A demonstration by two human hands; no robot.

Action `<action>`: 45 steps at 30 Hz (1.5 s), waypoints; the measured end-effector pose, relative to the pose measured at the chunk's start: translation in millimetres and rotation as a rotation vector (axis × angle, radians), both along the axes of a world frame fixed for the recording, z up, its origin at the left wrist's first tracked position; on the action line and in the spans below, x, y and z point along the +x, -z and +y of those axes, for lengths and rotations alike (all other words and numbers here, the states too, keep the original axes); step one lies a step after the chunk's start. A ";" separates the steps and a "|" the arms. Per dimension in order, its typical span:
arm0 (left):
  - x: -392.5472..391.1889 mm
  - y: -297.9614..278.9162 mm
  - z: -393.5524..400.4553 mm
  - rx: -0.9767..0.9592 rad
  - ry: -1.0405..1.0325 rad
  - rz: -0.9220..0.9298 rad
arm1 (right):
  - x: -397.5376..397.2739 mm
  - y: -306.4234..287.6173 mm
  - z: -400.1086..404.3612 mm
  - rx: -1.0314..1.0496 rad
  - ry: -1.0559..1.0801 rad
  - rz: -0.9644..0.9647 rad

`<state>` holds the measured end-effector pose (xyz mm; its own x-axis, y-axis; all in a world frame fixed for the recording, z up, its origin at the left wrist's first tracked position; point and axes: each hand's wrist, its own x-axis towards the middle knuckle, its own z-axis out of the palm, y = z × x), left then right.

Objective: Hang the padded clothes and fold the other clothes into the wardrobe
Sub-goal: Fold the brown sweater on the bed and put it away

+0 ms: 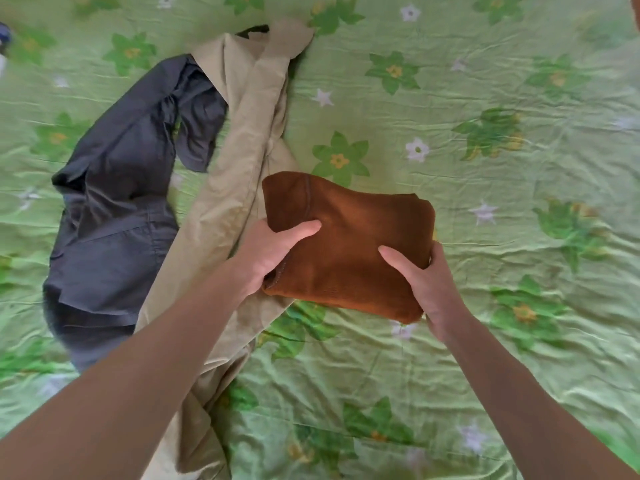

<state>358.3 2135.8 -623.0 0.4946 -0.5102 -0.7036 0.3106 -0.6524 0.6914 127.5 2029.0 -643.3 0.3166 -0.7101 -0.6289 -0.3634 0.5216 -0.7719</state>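
Both hands hold the folded brown garment [349, 244] above the green flowered bed [519, 168], left hand [270, 258] clasping its left edge, right hand [426, 289] its right, beige [242, 161] and dark clothes [117, 202] lying left.

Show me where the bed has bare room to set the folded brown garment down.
Bare sheet lies right of the brown garment up to the frame edge, also above it, right of the beige garment. Another patch sits below, between the forearms. The left is crowded: the grey garment lies beside the beige one. Left hand and right hand grip the brown one.
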 end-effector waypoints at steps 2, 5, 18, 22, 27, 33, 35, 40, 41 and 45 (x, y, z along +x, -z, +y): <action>-8.9 -18.7 10.4 -0.061 0.006 0.018 | -8.3 -14.7 3.1 0.009 0.024 0.000; -23.5 -58.1 22.9 -0.101 0.022 0.017 | -26.6 -52.9 5.4 0.037 0.034 -0.019; -123.8 -318.8 83.1 -0.248 -0.117 0.264 | -118.1 -347.7 49.3 0.113 -0.041 -0.219; -150.9 -374.2 104.0 -0.312 -0.079 0.169 | -154.1 -406.1 83.7 0.010 0.015 -0.254; -187.7 -411.8 140.2 -0.383 0.060 0.166 | -208.5 -440.1 149.5 -0.009 0.144 -0.349; -230.6 -425.0 159.7 -0.371 0.125 0.286 | -258.1 -466.3 215.6 -0.102 0.349 -0.354; -245.6 -431.5 157.2 -0.375 0.175 0.299 | -274.0 -472.5 229.5 -0.123 0.422 -0.338; -287.9 -447.1 149.0 -0.396 0.270 0.299 | -327.2 -483.9 260.9 -0.201 0.461 -0.341; -297.9 -449.8 147.9 -0.395 0.290 0.294 | -339.0 -485.4 266.5 -0.209 0.444 -0.333; -342.9 -455.7 139.5 -0.401 0.385 0.297 | -383.4 -485.5 281.3 -0.242 0.529 -0.330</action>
